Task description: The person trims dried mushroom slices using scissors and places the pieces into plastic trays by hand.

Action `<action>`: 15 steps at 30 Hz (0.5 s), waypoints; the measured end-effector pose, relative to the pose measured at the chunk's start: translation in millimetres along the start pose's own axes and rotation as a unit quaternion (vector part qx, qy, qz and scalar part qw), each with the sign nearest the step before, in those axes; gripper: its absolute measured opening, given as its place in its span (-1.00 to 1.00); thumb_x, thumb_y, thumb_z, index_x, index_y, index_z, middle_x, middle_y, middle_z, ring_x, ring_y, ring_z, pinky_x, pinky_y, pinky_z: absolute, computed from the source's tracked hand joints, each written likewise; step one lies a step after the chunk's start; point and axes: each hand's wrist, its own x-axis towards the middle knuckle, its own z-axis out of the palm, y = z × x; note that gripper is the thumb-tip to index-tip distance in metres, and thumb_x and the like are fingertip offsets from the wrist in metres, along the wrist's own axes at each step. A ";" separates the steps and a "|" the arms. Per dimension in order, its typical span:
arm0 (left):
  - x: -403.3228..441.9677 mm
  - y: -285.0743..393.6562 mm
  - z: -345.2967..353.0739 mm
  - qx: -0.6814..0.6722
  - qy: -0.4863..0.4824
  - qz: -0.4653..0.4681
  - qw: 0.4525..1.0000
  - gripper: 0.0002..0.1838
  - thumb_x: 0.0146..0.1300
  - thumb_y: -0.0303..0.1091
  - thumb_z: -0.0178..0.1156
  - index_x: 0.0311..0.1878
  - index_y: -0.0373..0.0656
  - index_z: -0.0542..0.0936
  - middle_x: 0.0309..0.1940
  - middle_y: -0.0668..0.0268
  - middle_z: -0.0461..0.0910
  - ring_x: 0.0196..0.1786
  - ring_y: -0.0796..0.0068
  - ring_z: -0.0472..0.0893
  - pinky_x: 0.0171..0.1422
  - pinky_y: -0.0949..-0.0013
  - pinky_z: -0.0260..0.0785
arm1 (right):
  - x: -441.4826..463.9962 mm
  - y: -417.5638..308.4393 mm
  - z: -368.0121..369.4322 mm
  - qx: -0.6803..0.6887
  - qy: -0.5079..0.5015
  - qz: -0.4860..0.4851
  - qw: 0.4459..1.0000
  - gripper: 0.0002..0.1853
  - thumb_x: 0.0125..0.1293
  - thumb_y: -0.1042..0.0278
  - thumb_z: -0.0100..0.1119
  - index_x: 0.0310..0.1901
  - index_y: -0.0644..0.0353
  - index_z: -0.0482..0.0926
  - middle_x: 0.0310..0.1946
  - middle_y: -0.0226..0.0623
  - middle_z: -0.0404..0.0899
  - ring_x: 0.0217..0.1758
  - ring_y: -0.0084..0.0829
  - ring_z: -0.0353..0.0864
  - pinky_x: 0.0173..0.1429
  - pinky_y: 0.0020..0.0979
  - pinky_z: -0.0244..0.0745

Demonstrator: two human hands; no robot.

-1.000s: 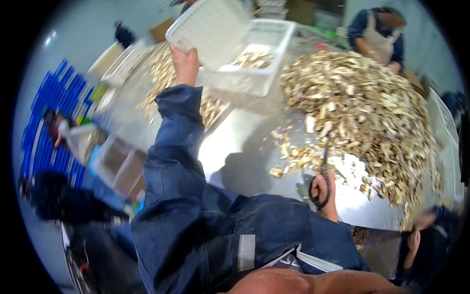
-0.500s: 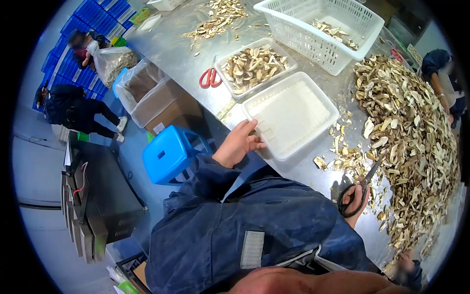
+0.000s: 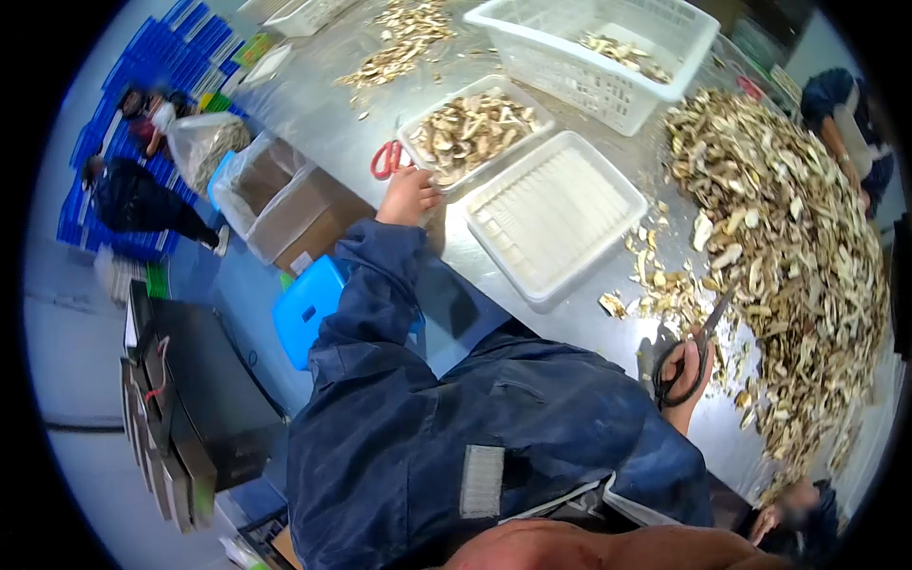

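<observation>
Head view: left hand [image 3: 408, 197] has moved to filled tray [image 3: 504, 160], grip unclear; right hand's grip [image 3: 693, 393] clamps black scissors [image 3: 715, 315].

Bright light, glare on metal table [image 3: 452, 228], soft shadows, fisheye-bent edges, black corners

Pale wall [image 3: 817, 46], blue floor [image 3: 239, 285]
A blue stool [image 3: 304, 328] stands by the near edge of the metal tabletop [image 3: 318, 112]; stacked blue crates [image 3: 141, 65] stand well apart.
</observation>
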 end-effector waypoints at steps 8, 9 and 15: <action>66.0 -16.5 -37.9 -0.011 -0.077 -0.034 0.996 -0.90 0.43 -0.38 0.14 -0.08 -0.17 0.54 -0.41 0.39 0.51 -0.45 0.52 0.47 -0.39 0.35 0.31 | -4.0 -4.0 -10.2 0.018 0.008 0.021 1.000 -0.67 0.52 0.35 0.06 0.17 0.39 0.44 -0.56 -0.44 0.41 -0.63 -0.65 0.29 -0.52 -0.58 0.14; 65.2 -15.9 -42.0 -0.018 -0.085 -0.028 0.996 -0.88 0.42 -0.41 0.17 -0.05 -0.18 0.54 -0.40 0.39 0.52 -0.43 0.53 0.49 -0.36 0.35 0.33 | -3.8 -4.6 -12.2 0.017 0.010 0.026 0.999 -0.67 0.52 0.34 0.08 0.17 0.38 0.44 -0.56 -0.45 0.42 -0.62 -0.66 0.29 -0.52 -0.58 0.14; -5.8 35.9 -55.4 0.423 -0.093 0.263 0.862 -0.85 0.40 -0.46 0.17 -0.01 -0.22 0.55 -0.15 0.24 0.66 -0.13 0.50 0.64 -0.15 0.36 0.47 | -2.6 -1.5 -17.2 0.021 0.004 0.052 0.998 -0.66 0.51 0.30 0.12 0.18 0.33 0.45 -0.54 -0.48 0.45 -0.60 -0.70 0.29 -0.50 -0.60 0.15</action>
